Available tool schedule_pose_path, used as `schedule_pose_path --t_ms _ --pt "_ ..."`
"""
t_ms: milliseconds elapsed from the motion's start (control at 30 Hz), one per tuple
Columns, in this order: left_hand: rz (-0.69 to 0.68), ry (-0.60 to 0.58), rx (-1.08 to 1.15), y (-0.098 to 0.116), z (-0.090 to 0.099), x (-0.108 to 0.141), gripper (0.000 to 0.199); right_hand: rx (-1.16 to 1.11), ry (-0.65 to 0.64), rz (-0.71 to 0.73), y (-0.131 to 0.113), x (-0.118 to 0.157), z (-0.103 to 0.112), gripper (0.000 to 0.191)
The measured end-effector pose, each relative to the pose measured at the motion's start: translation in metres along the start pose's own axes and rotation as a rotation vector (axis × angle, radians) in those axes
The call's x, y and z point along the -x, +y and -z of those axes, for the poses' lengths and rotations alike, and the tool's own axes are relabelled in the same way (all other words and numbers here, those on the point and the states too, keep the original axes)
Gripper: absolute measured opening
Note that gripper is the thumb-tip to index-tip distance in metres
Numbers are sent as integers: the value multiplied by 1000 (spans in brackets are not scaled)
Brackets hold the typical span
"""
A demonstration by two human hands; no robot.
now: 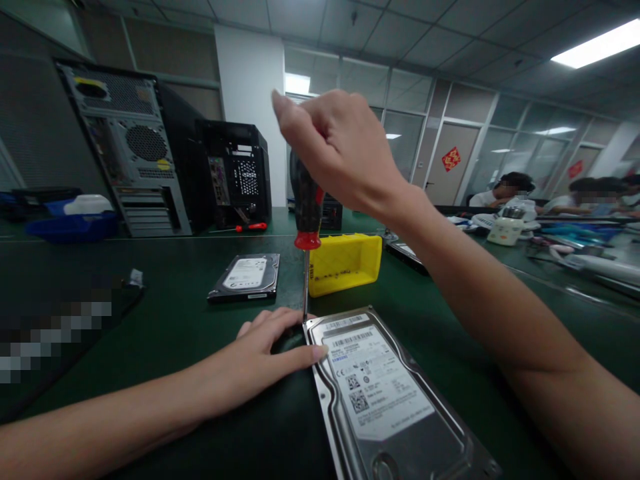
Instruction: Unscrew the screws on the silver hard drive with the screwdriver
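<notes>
My right hand (340,143) is closed around the top of a black and red screwdriver (307,200) that stands upright. Its shaft reaches down to the near-left top corner of a silver hard drive (390,380) with a white label, lying on the green table. My left hand (270,350) lies at the drive's left edge, thumb on the label's edge and fingers stretched past the corner by the screwdriver tip. The exact contact of the tip is too small to tell. Just behind stands a yellow bin (345,263) tipped toward me, with small dark screws inside.
A second hard drive (245,277) lies left of the bin, and another (405,253) lies partly behind my right forearm. Two computer cases (145,147) stand at the back left, near a red screwdriver (251,227). A blue tray (73,227) sits far left. People sit at the right.
</notes>
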State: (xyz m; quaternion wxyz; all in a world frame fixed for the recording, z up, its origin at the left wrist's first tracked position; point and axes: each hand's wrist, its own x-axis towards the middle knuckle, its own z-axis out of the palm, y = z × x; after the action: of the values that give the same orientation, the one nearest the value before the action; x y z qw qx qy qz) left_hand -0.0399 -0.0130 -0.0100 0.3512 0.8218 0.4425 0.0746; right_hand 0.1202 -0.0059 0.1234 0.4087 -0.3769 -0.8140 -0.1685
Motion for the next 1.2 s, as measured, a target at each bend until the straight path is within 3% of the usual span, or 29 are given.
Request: schedule_pose_path --t_ms 67,167,267,567,800,967,1067,1200 --pt "1 -8 -13 -1 0 0 75 -109 -69 31 3 0 5 43" --pt "-15 2 -26 -4 -1 -2 77 -358 -302 41 8 -1 14 35" --pt "-35 3 -20 -7 -1 -3 78 -434 -411 49 12 -1 19 33" --pt "-6 9 -12 -12 -2 -5 81 -427 -374 92 12 -4 22 32" --pt "12 1 -7 -9 -2 -4 83 -454 -359 59 7 -4 22 22" --pt "18 -9 -3 -6 -2 -4 83 -400 -344 166 8 -5 21 25" --pt "-20 -3 -3 -6 -2 -4 79 -434 -420 140 12 -5 24 31" --pt "-43 3 0 -7 -2 -3 76 -522 -557 88 17 -2 32 25"
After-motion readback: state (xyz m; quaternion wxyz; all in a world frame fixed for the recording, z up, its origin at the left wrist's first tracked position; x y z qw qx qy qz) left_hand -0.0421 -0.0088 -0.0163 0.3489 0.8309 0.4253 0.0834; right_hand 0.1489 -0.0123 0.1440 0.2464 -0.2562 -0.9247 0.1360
